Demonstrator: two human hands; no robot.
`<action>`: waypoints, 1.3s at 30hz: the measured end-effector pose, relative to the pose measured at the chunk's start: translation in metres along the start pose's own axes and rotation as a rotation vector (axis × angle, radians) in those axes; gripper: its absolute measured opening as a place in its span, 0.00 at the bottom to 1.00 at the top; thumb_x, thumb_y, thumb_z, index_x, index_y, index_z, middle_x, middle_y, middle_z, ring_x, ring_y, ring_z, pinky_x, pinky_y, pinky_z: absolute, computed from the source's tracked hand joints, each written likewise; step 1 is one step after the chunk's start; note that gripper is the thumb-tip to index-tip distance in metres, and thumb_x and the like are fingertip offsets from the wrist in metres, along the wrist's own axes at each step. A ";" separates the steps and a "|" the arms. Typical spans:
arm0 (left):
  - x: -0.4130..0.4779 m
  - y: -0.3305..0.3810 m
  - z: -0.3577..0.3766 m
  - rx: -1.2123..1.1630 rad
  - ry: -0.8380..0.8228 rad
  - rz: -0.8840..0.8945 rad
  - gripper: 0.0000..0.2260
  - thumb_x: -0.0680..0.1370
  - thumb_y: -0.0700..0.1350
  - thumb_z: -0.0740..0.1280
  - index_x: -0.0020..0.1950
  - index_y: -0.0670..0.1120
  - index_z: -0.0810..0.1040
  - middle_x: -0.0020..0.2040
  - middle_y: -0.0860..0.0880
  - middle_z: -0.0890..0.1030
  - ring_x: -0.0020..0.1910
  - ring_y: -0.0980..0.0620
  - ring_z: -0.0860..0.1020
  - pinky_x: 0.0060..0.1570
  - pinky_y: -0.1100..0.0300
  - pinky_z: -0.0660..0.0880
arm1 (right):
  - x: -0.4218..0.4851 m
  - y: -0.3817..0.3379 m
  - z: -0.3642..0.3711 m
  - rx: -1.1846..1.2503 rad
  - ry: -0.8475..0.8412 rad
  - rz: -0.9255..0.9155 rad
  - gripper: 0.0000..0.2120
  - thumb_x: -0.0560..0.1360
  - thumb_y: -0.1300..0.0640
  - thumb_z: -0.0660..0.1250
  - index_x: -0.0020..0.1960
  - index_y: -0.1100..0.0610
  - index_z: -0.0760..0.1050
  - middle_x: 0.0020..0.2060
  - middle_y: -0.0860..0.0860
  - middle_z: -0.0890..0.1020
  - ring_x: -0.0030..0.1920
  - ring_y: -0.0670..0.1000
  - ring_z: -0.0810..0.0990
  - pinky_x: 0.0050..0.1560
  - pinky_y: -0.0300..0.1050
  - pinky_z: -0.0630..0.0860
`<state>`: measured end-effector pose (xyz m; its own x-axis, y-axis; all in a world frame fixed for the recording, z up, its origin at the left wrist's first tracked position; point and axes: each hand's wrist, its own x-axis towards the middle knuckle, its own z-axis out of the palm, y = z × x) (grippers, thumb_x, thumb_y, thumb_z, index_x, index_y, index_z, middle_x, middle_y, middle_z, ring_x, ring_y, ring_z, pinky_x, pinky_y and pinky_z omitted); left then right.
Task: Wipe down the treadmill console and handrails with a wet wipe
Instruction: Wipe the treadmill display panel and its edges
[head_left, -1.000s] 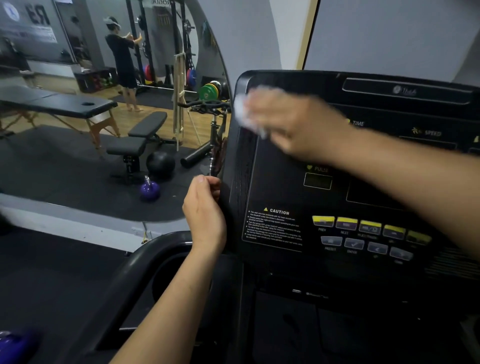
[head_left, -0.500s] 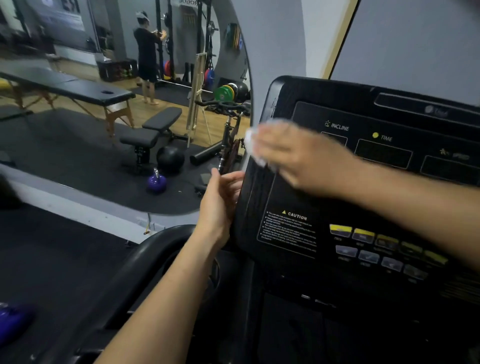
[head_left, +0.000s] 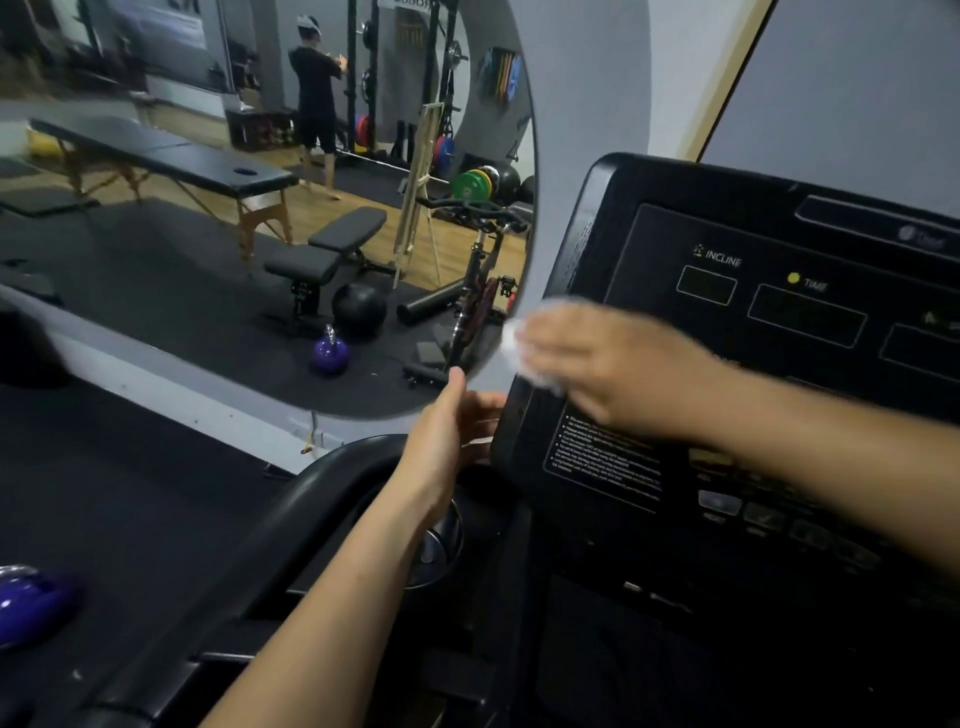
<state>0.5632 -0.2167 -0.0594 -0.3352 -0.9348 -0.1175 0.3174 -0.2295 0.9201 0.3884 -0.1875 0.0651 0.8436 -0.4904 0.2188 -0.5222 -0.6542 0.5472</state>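
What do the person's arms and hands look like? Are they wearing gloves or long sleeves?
No gloves, no long sleeves. The left hand and right hand are bare, and so are the left forearm and right forearm up to the picture's edge. No watch or bracelet shows. The right hand is blurry, so I can't check for rings.

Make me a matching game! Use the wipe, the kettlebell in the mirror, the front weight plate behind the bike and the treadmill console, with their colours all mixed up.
Things:
1. wet wipe
2. kettlebell
3. front weight plate
4. treadmill console

Colours:
A. black
B. green
C. white
D. purple

Pairs: 1-C, 2-D, 3-B, 4-A
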 end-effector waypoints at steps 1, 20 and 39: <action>0.000 0.000 0.001 0.007 -0.001 -0.002 0.30 0.82 0.61 0.48 0.53 0.40 0.81 0.47 0.43 0.83 0.45 0.48 0.79 0.44 0.55 0.73 | 0.012 0.019 -0.017 -0.068 -0.039 0.095 0.20 0.74 0.58 0.54 0.59 0.58 0.79 0.57 0.58 0.81 0.58 0.61 0.78 0.61 0.58 0.75; -0.014 0.008 -0.036 -0.058 0.297 0.105 0.20 0.85 0.51 0.53 0.46 0.42 0.79 0.43 0.44 0.85 0.44 0.46 0.82 0.43 0.56 0.77 | 0.070 -0.005 0.004 -0.341 -0.537 0.016 0.30 0.81 0.42 0.43 0.45 0.55 0.80 0.37 0.52 0.80 0.41 0.55 0.77 0.42 0.45 0.63; -0.002 0.024 0.064 0.455 0.134 0.430 0.12 0.84 0.53 0.54 0.53 0.52 0.75 0.47 0.57 0.79 0.48 0.56 0.75 0.49 0.56 0.68 | -0.077 -0.011 -0.017 -0.317 -0.285 0.261 0.23 0.77 0.49 0.57 0.69 0.56 0.73 0.69 0.55 0.74 0.70 0.55 0.71 0.67 0.76 0.53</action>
<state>0.5148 -0.2031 -0.0137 -0.1383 -0.9503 0.2788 -0.0197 0.2841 0.9586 0.3310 -0.1328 0.0555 0.5992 -0.7811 0.1758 -0.6102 -0.3033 0.7319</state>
